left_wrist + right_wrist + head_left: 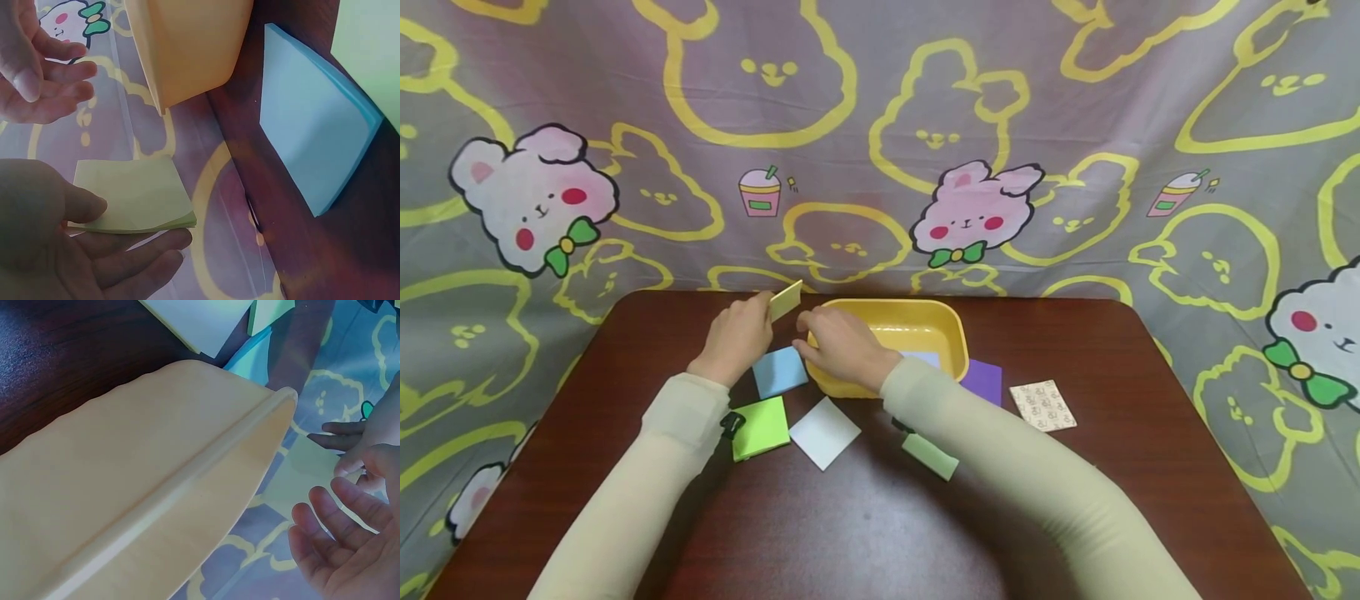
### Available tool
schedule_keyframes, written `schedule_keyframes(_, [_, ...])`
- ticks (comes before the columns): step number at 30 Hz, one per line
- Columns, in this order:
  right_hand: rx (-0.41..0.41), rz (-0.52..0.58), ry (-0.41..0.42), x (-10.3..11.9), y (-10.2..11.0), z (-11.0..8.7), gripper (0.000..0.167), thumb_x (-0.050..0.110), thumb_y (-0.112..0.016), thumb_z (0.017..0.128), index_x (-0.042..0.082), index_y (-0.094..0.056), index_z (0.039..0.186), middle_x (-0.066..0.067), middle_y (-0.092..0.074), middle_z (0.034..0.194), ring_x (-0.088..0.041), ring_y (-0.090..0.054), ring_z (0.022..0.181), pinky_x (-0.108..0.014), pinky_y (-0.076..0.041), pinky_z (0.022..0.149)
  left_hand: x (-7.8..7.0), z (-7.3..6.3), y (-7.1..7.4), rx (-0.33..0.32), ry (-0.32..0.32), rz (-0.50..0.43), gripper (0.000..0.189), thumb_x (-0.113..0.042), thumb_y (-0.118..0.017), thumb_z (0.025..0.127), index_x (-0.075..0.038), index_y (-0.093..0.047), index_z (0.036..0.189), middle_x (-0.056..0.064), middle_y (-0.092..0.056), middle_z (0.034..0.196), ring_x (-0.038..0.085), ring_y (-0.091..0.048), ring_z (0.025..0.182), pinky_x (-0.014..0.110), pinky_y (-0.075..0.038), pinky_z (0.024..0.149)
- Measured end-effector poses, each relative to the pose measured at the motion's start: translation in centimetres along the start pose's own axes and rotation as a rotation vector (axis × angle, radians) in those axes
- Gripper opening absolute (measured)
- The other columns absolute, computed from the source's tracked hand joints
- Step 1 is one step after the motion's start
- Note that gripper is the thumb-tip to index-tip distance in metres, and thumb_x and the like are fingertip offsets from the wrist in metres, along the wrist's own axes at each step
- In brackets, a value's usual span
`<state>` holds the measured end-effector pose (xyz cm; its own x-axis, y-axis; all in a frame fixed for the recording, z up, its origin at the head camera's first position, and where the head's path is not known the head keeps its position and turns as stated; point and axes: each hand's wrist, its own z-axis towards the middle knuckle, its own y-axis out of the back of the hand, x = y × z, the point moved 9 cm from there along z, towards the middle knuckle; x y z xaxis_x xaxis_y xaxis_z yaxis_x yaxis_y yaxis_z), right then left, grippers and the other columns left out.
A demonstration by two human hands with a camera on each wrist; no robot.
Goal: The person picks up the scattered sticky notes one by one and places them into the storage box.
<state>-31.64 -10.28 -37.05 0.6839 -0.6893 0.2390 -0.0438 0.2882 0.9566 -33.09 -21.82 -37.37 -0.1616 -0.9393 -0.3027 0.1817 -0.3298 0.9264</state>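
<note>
A pale yellow sticky note pad [134,190] is pinched between the thumb and fingers of my left hand [737,337], held up just left of the yellow plastic basin [962,333]. My right hand [842,342] reaches over the basin's left end, its fingers loosely bent and holding nothing, a short gap from the pad. Below the two hands a blue sticky note pad [780,372] lies against the basin's left side. Inside the basin a pale lavender piece [922,358] shows, partly hidden by my right sleeve.
On the brown table [820,533] in front lie a lime green pad [762,429], a white pad [825,433] and a small green pad [930,456]. A purple pad [985,382] sits beside the basin, a patterned square [1043,406] farther right. A printed cloth [850,167] hangs behind.
</note>
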Motion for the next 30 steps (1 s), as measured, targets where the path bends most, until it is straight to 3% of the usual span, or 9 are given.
schedule_keyframes(16, [-0.024,-0.013,0.054,0.6,0.7,-0.5,0.028,0.031,-0.062,0.100,0.007,-0.070,0.112,-0.006,-0.075,0.104,-0.019,-0.070,0.091,-0.034,-0.057,0.080,-1.0,-0.2,1.0,-0.023,-0.023,0.041,0.018,-0.009,-0.045,0.103,0.001,-0.059,0.105,0.024,-0.067,0.080,0.044,-0.066,0.068,0.057,-0.048,0.057])
schedule_keyframes(30, [-0.026,-0.020,0.041,0.4,1.4,-0.4,0.029,0.032,-0.062,0.100,0.007,-0.070,0.113,-0.005,-0.073,0.105,-0.019,-0.069,0.094,-0.033,-0.056,0.086,-1.8,-0.1,1.5,-0.013,-0.042,0.039,0.015,-0.009,-0.046,0.103,0.000,-0.058,0.102,0.018,-0.062,0.073,0.034,-0.060,0.057,0.046,-0.044,0.050])
